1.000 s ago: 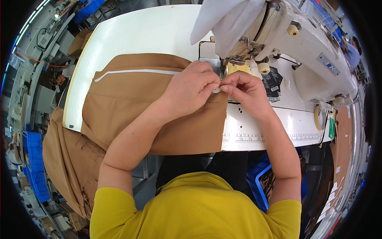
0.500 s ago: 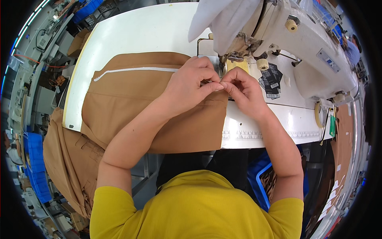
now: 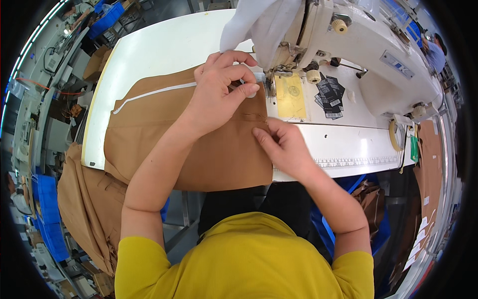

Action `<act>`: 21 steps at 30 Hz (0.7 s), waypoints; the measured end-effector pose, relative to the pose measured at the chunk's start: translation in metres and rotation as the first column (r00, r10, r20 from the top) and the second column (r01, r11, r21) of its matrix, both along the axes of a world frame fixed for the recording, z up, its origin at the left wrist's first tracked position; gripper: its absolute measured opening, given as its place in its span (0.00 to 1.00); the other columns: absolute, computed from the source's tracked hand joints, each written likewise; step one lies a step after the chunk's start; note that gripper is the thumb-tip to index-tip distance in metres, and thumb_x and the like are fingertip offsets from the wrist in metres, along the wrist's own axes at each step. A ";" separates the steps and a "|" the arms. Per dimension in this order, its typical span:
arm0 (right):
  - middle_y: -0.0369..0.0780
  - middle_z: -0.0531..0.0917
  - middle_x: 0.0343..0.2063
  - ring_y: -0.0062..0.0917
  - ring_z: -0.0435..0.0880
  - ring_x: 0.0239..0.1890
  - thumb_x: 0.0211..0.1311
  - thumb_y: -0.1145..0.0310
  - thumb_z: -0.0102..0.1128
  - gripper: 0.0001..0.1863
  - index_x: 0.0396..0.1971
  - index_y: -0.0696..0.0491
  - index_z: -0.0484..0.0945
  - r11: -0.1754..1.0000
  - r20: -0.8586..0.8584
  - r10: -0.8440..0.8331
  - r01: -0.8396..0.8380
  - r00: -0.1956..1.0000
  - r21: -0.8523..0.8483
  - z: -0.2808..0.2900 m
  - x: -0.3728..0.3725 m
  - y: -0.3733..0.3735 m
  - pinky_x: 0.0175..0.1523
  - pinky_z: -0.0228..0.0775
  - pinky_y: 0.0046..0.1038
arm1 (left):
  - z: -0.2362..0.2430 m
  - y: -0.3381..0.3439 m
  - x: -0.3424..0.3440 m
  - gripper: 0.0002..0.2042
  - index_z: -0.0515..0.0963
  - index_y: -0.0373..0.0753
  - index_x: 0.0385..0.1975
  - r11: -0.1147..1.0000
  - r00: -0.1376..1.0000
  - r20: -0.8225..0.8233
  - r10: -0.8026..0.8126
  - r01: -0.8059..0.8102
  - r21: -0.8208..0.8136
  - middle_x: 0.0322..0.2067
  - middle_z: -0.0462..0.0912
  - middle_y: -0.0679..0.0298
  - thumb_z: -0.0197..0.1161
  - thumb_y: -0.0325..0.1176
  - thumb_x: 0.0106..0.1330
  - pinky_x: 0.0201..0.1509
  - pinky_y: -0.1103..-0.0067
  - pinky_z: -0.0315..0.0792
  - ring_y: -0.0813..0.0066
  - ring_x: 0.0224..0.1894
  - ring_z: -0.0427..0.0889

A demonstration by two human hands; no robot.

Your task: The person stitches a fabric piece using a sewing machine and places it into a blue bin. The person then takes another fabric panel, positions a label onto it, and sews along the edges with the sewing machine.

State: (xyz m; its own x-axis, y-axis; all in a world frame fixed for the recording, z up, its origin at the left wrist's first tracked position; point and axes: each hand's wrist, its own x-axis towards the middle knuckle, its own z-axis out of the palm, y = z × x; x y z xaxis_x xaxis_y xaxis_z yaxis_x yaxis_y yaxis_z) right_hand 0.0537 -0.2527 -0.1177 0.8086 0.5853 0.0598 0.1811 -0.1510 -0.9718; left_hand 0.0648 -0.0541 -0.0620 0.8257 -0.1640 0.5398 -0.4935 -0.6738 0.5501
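Observation:
A brown fabric panel (image 3: 149, 137) lies on the white sewing table, with a narrow white strip (image 3: 154, 92) along its far part. My left hand (image 3: 216, 89) is over the panel's far right part, left of the sewing machine's needle area. Its thumb and forefinger pinch a small white piece (image 3: 252, 94); whether this is the strip's end I cannot tell. At the panel's right edge my right hand (image 3: 289, 149) grips the fabric, thumb on top and the other fingers partly hidden at the edge. Just beyond the hands stands the sewing machine (image 3: 368, 55).
White cloth (image 3: 256, 27) hangs beside the machine head. Black labels (image 3: 330, 97) and a yellow plate (image 3: 291, 97) are right of the needle area. More brown fabric (image 3: 89, 199) drapes off the table's left side. A tape roll (image 3: 397, 134) sits at the right edge.
My hands have moved apart from where they met near the needle. The left went left and slightly away; the right came nearer along the fabric edge. The panel's right edge has shifted left.

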 end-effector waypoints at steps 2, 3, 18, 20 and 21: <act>0.36 0.78 0.19 0.15 0.73 0.22 0.68 0.70 0.56 0.08 0.37 0.60 0.78 0.999 -0.013 -0.047 0.048 0.999 0.019 0.005 -0.025 0.012 0.29 0.67 0.22 | 0.003 -0.003 -0.002 0.04 0.79 0.42 0.29 0.998 1.000 0.018 0.017 -0.018 0.068 0.46 0.78 0.69 0.64 0.33 0.63 0.61 0.69 0.61 0.70 0.50 0.72; 0.37 0.77 0.18 0.16 0.72 0.22 0.69 0.70 0.56 0.08 0.35 0.60 0.78 0.985 -0.136 -0.055 0.076 0.989 0.152 0.007 -0.037 0.018 0.29 0.67 0.23 | 0.002 -0.008 -0.003 0.04 0.78 0.43 0.30 0.994 1.000 -0.001 0.001 -0.001 0.110 0.44 0.79 0.69 0.63 0.34 0.64 0.65 0.64 0.54 0.71 0.50 0.73; 0.35 0.79 0.39 0.27 0.79 0.36 0.43 0.71 0.64 0.16 0.37 0.52 0.82 0.992 0.993 0.118 0.048 0.031 -0.119 0.024 0.069 -0.030 0.37 0.73 0.29 | -0.046 -0.002 0.032 0.02 0.76 0.35 0.33 0.813 0.764 -0.450 -0.463 0.164 -0.559 0.39 0.74 0.67 0.62 0.25 0.66 0.50 0.81 0.67 0.81 0.42 0.72; 0.34 0.79 0.38 0.26 0.79 0.39 0.41 0.71 0.62 0.16 0.35 0.53 0.82 0.975 0.978 0.188 -0.101 -0.093 -0.197 0.019 0.076 -0.024 0.41 0.71 0.27 | -0.048 -0.001 0.036 0.02 0.76 0.34 0.33 0.839 0.764 -0.470 -0.442 0.167 -0.518 0.39 0.73 0.67 0.62 0.25 0.66 0.50 0.81 0.67 0.81 0.42 0.72; 0.34 0.79 0.38 0.26 0.79 0.39 0.41 0.71 0.62 0.16 0.35 0.53 0.82 0.975 0.978 0.184 -0.110 -0.099 -0.194 0.016 0.077 -0.021 0.41 0.71 0.27 | -0.050 -0.001 0.039 0.02 0.76 0.34 0.32 0.858 0.756 -0.492 -0.431 0.176 -0.482 0.39 0.73 0.68 0.62 0.25 0.66 0.50 0.81 0.67 0.80 0.43 0.72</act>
State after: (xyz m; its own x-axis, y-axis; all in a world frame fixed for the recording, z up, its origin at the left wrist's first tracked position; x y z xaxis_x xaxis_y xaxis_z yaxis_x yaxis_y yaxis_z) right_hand 0.1312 -0.2739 -0.1019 -0.2033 0.7114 0.6727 0.9598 0.0091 0.2805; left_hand 0.1038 -0.0554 -0.1120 0.9356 -0.3472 0.0640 -0.1451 -0.2130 0.9662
